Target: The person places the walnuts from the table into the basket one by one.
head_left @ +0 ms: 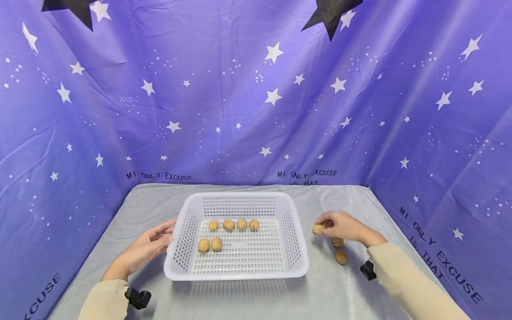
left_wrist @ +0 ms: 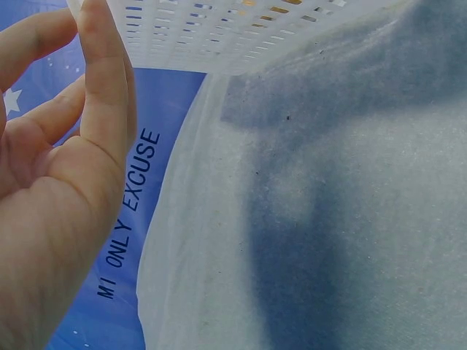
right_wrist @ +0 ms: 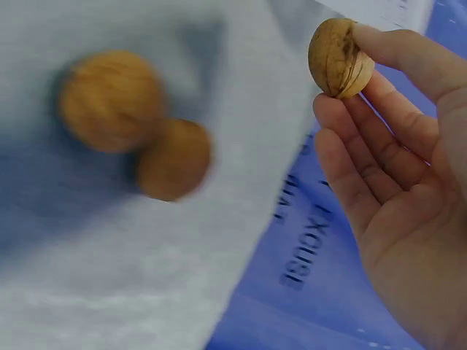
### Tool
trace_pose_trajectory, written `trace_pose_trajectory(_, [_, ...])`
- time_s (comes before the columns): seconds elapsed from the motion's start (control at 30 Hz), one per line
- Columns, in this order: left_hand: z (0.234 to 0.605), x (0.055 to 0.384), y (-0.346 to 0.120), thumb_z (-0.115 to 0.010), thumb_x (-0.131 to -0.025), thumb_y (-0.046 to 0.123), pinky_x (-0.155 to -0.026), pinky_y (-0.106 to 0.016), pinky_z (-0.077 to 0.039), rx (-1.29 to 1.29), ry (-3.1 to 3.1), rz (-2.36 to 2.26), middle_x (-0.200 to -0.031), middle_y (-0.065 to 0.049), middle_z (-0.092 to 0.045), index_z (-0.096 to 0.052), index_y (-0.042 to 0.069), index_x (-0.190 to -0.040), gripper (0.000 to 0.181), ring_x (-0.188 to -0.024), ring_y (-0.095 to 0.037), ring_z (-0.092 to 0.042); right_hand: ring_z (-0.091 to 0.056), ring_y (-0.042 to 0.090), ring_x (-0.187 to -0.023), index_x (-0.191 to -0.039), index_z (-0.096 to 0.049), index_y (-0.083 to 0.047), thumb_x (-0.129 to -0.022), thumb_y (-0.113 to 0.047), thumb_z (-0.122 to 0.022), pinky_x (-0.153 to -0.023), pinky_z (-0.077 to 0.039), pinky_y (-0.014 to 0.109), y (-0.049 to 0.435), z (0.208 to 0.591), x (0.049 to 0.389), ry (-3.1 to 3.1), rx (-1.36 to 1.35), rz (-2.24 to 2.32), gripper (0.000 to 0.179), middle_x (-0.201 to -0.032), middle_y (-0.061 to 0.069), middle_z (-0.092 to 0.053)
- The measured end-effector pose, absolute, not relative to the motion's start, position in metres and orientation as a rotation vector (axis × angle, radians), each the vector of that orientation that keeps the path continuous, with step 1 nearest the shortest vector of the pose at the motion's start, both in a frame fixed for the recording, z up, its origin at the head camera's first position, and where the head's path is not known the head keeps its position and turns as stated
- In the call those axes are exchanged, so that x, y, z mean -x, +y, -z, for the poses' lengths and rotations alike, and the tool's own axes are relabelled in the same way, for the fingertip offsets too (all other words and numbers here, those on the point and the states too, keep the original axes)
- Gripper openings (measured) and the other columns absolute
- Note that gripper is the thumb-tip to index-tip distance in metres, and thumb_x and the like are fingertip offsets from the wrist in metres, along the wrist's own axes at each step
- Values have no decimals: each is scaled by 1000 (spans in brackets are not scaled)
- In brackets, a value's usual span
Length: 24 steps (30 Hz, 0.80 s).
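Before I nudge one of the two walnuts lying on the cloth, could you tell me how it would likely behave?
The two walnuts are rounded, so a nudged one would probably roll, though the soft grey cloth may slow it. The right hand pinches a walnut with fingertips alone, which suggests they are light. The ridged shell looks hard and unlikely to slip.

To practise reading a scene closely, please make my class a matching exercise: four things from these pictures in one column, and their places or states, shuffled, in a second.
Things
1. right hand
2. left hand
3. six walnuts
4. two walnuts

Places or states
A. lie on the grey cloth, outside the basket
B. lie inside the white basket
C. pinches one walnut
D. rests against the basket's side, fingers straight

Pairs: 1-C, 2-D, 3-B, 4-A
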<state>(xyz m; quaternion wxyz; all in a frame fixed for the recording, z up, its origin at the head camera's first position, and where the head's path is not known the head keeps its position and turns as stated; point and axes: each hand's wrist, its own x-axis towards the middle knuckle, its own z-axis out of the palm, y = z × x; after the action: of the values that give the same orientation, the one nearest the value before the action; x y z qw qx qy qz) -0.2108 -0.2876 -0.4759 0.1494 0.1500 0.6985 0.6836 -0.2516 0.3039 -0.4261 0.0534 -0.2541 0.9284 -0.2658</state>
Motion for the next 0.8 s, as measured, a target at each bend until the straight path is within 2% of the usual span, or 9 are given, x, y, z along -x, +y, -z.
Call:
trace_pose_trajectory(0.13, [476, 211, -288, -53, -103, 2, -95, -35, -54, -433, 2009, -1963, -137, -23, -48, -19, -8, -156, 63, -114, -19, -62, -65, 16, -88, -108, -74, -6, -88, -27, -79, -77, -57, 34, 301, 404, 256, 2845, 813, 818, 30, -96, -3, -71])
trace_pose_trajectory(0.33, [476, 210, -288, -53, -102, 2, -94, -35, -54, -425, 2012, -1965, -137, -24, -48, -20, -7, -155, 63, -113, -19, -62, -65, 17, -90, -108, -74, -8, -87, -26, -80, -79, -56, 35, 285, 382, 264, 2880, 861, 786, 28, -96, -4, -70])
trace_pose_trajectory(0.6, [476, 210, -288, -54, -102, 2, -93, -35, -55, -406, 2019, -1967, -136, -21, -49, -21, -7, -156, 64, -112, -18, -62, -66, 13, -93, -110, -74, -9, -88, -23, -76, -87, -56, 37, 234, 366, 278, 2790, 1062, 719, 26, -103, -5, -71])
trace_pose_trajectory(0.8, [476, 211, -288, -55, -102, 3, -93, -35, -55, -393, 2022, -1961, -134, -18, -51, -21, -6, -156, 65, -112, -17, -62, -66, 8, -93, -110, -74, -10, -87, -19, -76, -90, -55, 33, 188, 369, 288, 2671, 1165, 675, 25, -104, -6, -70])
